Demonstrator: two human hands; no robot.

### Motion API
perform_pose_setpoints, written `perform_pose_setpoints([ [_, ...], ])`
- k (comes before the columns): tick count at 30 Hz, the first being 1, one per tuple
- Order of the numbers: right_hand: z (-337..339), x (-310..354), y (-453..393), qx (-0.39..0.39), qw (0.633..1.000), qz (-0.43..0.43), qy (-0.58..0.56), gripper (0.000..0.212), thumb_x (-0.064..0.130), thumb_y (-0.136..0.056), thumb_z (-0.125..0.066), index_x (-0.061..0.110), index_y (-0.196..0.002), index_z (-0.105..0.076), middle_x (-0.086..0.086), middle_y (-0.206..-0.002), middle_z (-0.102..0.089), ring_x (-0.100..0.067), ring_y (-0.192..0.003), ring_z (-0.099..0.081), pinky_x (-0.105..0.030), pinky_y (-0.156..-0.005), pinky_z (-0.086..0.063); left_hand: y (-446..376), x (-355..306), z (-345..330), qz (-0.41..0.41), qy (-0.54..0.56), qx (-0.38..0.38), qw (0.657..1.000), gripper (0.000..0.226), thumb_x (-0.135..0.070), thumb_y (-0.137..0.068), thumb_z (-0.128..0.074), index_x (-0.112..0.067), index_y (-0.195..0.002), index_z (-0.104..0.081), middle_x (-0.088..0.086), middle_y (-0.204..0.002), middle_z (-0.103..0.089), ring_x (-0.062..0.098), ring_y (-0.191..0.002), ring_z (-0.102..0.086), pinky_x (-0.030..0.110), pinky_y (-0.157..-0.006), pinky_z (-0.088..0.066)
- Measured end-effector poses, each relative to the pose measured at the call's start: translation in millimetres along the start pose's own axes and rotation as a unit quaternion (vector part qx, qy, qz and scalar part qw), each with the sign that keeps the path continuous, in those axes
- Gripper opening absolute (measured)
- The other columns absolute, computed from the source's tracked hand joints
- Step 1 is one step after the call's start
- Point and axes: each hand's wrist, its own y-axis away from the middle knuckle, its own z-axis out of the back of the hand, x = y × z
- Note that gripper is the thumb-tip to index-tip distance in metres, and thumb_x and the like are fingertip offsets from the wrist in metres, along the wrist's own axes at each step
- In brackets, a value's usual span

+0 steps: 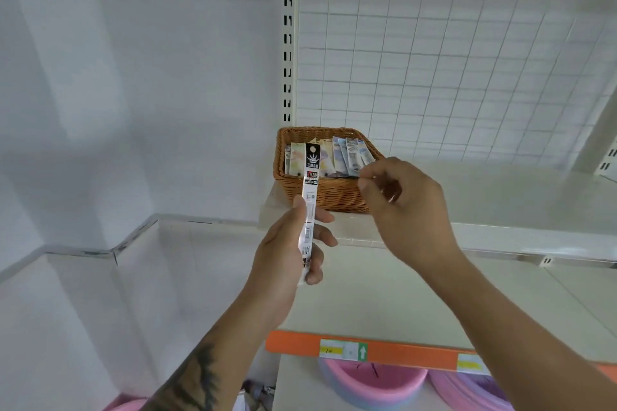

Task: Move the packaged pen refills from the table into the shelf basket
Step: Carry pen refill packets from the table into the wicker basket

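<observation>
My left hand [293, 243] grips a long, narrow pen refill pack [310, 190] with a black header, held upright in front of the wicker basket [334, 195]. The basket stands on a raised white shelf step and holds several pale refill packs [347, 157] leaning against each other. My right hand [404, 210] hovers just right of the basket's front corner, fingers loosely curled, thumb and forefinger close together, holding nothing that I can make out.
A white wire grid panel [450, 53] backs the shelf. A slotted upright [287, 37] runs down to the basket's left. An orange price strip [400, 352] edges the shelf front; pink and blue plastic basins [370, 384] sit below it.
</observation>
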Motion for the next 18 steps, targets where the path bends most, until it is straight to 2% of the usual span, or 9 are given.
perform_pose_setpoints([
  [3, -10, 0, 31, 0.011, 0.997, -0.001, -0.079, 0.016, 0.014, -0.095, -0.070, 0.030, -0.092, -0.070, 0.016, -0.083, -0.068, -0.010, -0.076, -0.062, -0.013, -0.063, -0.045, -5, 4, -10, -0.004, 0.021, -0.021, 1.000, 0.056, -0.053, -0.107, -0.037, -0.013, -0.095, -0.075, 0.011, -0.083, -0.067, 0.014, -0.052, -0.044, 0.027, -0.048, -0.032],
  [6, -20, -1, 54, -0.002, 0.992, 0.014, -0.126, 0.015, 0.015, -0.097, -0.070, 0.029, -0.094, -0.069, 0.012, -0.083, -0.070, -0.017, -0.074, -0.064, -0.030, -0.064, -0.052, -3, 7, -17, -0.027, 0.028, -0.039, 0.998, 0.036, -0.034, -0.108, -0.048, -0.013, -0.095, -0.074, 0.009, -0.082, -0.063, 0.018, -0.062, -0.046, 0.031, -0.053, -0.034],
  [9, -29, -4, 70, -0.017, 0.991, 0.058, -0.122, 0.008, 0.022, -0.098, -0.067, 0.029, -0.101, -0.069, 0.013, -0.087, -0.069, -0.018, -0.077, -0.066, -0.038, -0.063, -0.055, 2, 5, -25, -0.041, 0.055, -0.031, 0.997, 0.024, -0.022, -0.105, -0.053, -0.012, -0.095, -0.072, 0.010, -0.088, -0.064, 0.021, -0.076, -0.057, 0.030, -0.061, -0.042],
  [11, -33, -4, 75, -0.024, 0.991, 0.054, -0.123, 0.013, 0.026, -0.097, -0.066, 0.035, -0.106, -0.065, 0.015, -0.093, -0.068, -0.019, -0.077, -0.068, -0.041, -0.060, -0.055, 4, 2, -29, -0.036, 0.089, -0.028, 0.995, 0.021, -0.017, -0.103, -0.056, -0.012, -0.092, -0.073, 0.008, -0.089, -0.067, 0.019, -0.084, -0.063, 0.034, -0.070, -0.048],
  [12, -35, -4, 76, -0.032, 0.990, 0.051, -0.128, 0.020, 0.025, -0.097, -0.067, 0.042, -0.107, -0.062, 0.017, -0.095, -0.068, -0.019, -0.077, -0.068, -0.042, -0.058, -0.056, 6, 1, -30, -0.037, 0.104, -0.028, 0.994, 0.021, -0.015, -0.103, -0.056, -0.012, -0.091, -0.074, 0.007, -0.089, -0.068, 0.019, -0.085, -0.064, 0.033, -0.070, -0.049],
  [15, -36, 0, 75, -0.055, 0.986, 0.059, -0.146, 0.034, 0.018, -0.098, -0.068, 0.048, -0.109, -0.058, 0.019, -0.095, -0.067, -0.020, -0.072, -0.068, -0.043, -0.055, -0.057, 10, -2, -31, -0.076, 0.065, -0.025, 0.995, 0.026, -0.015, -0.104, -0.055, -0.018, -0.090, -0.076, 0.005, -0.096, -0.073, 0.020, -0.091, -0.068, 0.032, -0.065, -0.052],
  [18, -33, 8, 64, -0.049, 0.982, 0.053, -0.175, 0.027, 0.012, -0.098, -0.069, 0.034, -0.111, -0.063, 0.013, -0.087, -0.069, -0.018, -0.067, -0.067, -0.028, -0.056, -0.056, 10, -4, -24, -0.149, -0.041, -0.029, 0.988, 0.034, -0.027, -0.107, -0.050, -0.039, -0.093, -0.078, -0.008, -0.099, -0.076, 0.013, -0.097, -0.070, 0.034, -0.078, -0.055],
])
